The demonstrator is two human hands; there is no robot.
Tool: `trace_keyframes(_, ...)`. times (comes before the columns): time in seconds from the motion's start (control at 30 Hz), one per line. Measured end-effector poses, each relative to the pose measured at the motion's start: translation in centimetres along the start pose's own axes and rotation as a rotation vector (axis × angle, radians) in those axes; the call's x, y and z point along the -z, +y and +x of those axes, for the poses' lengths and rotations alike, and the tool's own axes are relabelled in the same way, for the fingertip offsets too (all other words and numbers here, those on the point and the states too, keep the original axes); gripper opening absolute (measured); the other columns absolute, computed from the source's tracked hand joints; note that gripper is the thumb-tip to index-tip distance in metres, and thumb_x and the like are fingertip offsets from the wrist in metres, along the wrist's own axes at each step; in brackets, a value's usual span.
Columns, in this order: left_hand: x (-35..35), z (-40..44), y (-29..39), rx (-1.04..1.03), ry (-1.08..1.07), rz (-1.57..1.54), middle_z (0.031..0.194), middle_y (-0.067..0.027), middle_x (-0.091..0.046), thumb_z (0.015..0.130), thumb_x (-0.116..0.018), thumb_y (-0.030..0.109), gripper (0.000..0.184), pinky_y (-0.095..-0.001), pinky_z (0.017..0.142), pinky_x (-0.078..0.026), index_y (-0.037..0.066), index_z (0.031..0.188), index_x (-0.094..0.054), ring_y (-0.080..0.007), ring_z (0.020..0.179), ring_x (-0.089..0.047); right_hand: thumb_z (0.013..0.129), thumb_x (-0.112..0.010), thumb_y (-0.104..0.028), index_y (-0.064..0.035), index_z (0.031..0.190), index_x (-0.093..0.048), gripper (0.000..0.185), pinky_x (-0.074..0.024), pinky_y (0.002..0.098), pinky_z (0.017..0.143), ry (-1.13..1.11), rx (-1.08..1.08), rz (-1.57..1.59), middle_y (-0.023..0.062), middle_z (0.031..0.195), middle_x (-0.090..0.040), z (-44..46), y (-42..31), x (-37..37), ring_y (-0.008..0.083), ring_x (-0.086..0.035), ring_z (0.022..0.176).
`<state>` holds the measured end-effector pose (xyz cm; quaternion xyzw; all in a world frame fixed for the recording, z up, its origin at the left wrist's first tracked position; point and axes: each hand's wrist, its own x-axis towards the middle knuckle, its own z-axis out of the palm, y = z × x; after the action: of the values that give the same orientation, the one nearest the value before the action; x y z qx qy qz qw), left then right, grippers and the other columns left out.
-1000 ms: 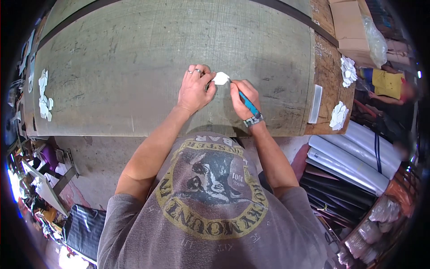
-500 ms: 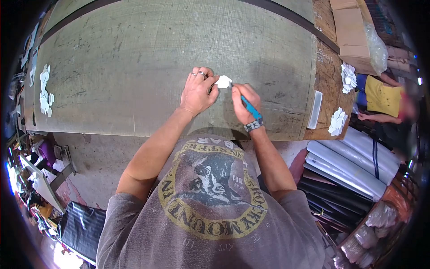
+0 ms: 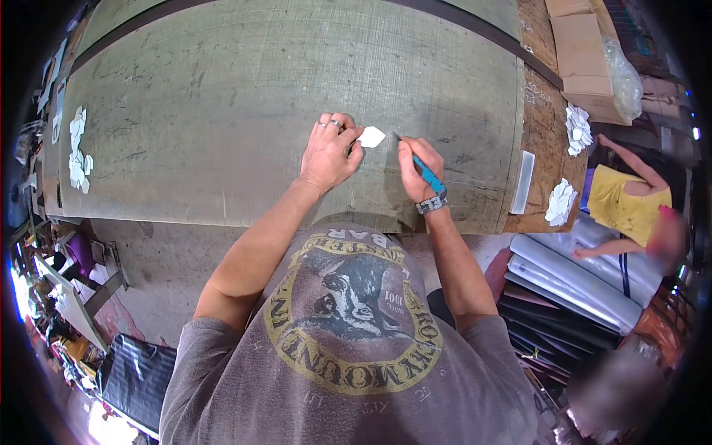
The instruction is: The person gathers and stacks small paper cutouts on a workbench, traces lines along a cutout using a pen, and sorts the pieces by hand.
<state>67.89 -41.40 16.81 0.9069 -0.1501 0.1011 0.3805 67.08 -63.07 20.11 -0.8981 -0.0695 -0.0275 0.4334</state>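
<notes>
While the left hand (image 3: pixel 330 154) bent over the scarred green tabletop (image 3: pixel 252 148), its fingers curled close together with the tips on the near-left edge of a small, pointed white piece (image 3: pixel 372 137), I saw on my remote feed that the right hand (image 3: pixel 423 170) was closed around a slim blue tool (image 3: pixel 428 174). The piece lay flat mid-table, between the hands; the tool's dark tip stood just beside its right-hand point, not touching it. From my distance that tip was too small to tell blade from pen, or whether it met the surface. If it was sharp, I judged, a slip leftward could have nicked the fingertips, since they sat in line with it. A weak hold might have let so small a piece skid or twist. Farther right, a loose white heap (image 3: pixel 561 202) lay near the table's edge, where a bump could have spilled it.
</notes>
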Motion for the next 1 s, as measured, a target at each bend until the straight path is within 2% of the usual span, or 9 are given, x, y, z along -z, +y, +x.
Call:
trace_keyframes(0.23,0.0,-0.4,-0.1,0.032,-0.044,-0.02,0.112,-0.0069,-0.059,0.084,-0.072,0.013,0.026,-0.0418,0.096,-0.048,0.007,0.11,-0.076,-0.0278,0.11,-0.055,0.098,-0.064,-0.013,0.0003,0.106,-0.071,0.017,-0.0533,0.0433,0.072,0.013,0.067,-0.05,0.0198,0.095,-0.068,-0.4,1.2,-0.1,0.0397,-0.067,0.083)
trace_keyframes(0.33,-0.1,-0.1,-0.2,0.037,-0.057,-0.008,0.113,-0.0082,-0.059,0.085,-0.072,0.013,0.03,-0.0417,0.097,-0.048,0.008,0.114,-0.074,-0.0283,0.11,-0.054,0.098,-0.062,-0.012,0.0002,0.109,-0.071,0.019,-0.0533,0.0447,0.078,0.048,-0.079,-0.061,0.0184,0.098,-0.07,0.6,2.2,2.4,0.0386,-0.067,0.088)
trace_keyframes(0.53,1.1,0.7,1.6,0.038,-0.133,0.057,0.115,-0.0103,-0.059,0.085,-0.073,0.014,0.037,-0.0423,0.098,-0.047,0.012,0.122,-0.07,-0.0296,0.113,-0.054,0.093,-0.062,-0.007,-0.0022,0.118,-0.068,0.026,-0.0505,0.0491,0.09,0.302,0.21,-0.351,0.0144,0.105,-0.071,4.3,3.3,5.9,0.037,-0.065,0.1)
trace_keyframes(0.57,1.1,0.8,1.7,0.018,-0.151,0.078,0.115,-0.0109,-0.06,0.086,-0.073,0.014,0.037,-0.0427,0.098,-0.048,0.012,0.122,-0.07,-0.0302,0.113,-0.055,0.09,-0.065,-0.007,-0.0044,0.117,-0.067,0.028,-0.0501,0.0506,0.086,0.142,0.078,-0.316,0.016,0.101,-0.072,4.7,4.0,6.7,0.0377,-0.067,0.097)
trace_keyframes(0.67,1.9,1.4,1.5,0.029,-0.172,0.003,0.106,-0.0112,-0.063,0.087,-0.074,0.01,0.029,-0.0415,0.09,-0.05,0.009,0.116,-0.07,-0.03,0.101,-0.059,0.089,-0.068,-0.01,-0.0063,0.114,-0.066,0.026,-0.0496,0.0508,0.084,0.126,-0.067,-0.476,0.0174,0.096,-0.073,5.9,5.4,6.4,0.0394,-0.069,0.092)
trace_keyframes(0.7,2.6,1.4,1.2,0.049,-0.174,-0.042,0.101,-0.0111,-0.064,0.088,-0.074,0.009,0.025,-0.0408,0.086,-0.051,0.007,0.112,-0.07,-0.0295,0.094,-0.061,0.089,-0.076,-0.024,-0.0079,0.114,-0.066,0.031,-0.0516,0.0502,0.083,0.112,-0.084,-0.494,0.0188,0.093,-0.073,6.4,6.3,6.5,0.0409,-0.07,0.09)
trace_keyframes(0.83,6.2,-1.2,-1.2,0.359,-0.057,-0.107,0.079,-0.0076,-0.063,0.091,-0.076,0.009,0.013,-0.0311,0.069,-0.05,0.004,0.101,-0.069,-0.0192,0.068,-0.057,0.085,-0.082,-0.053,-0.006,0.112,-0.065,0.057,-0.0549,0.0508,0.08,0.095,-0.243,-0.523,0.0207,0.095,-0.073,9.2,7.4,7.5,0.0415,-0.07,0.092)
trace_keyframes(0.93,9.5,-3.3,-2.7,0.582,0.074,-0.179,0.08,0.0004,-0.064,0.096,-0.075,0.009,0.01,-0.0245,0.066,-0.047,0.002,0.098,-0.068,-0.0073,0.07,-0.053,0.084,-0.081,-0.054,-0.0046,0.109,-0.065,0.058,-0.0543,0.0504,0.083,0.125,-0.089,-0.545,0.0206,0.107,-0.072,10.9,9.5,8.2,0.0406,-0.069,0.099)
trace_keyframes(1.0,11.0,-4.4,-3.6,0.628,0.153,-0.243,0.084,0.003,-0.065,0.099,-0.072,0.008,0.009,-0.022,0.066,-0.048,0.001,0.099,-0.067,-0.0042,0.073,-0.054,0.093,-0.072,-0.05,-0.004,0.126,-0.063,0.057,-0.0484,0.0513,0.1,0.116,-0.018,-0.654,0.0213,0.132,-0.064,11.9,8.7,8.0,0.0406,-0.06,0.122)
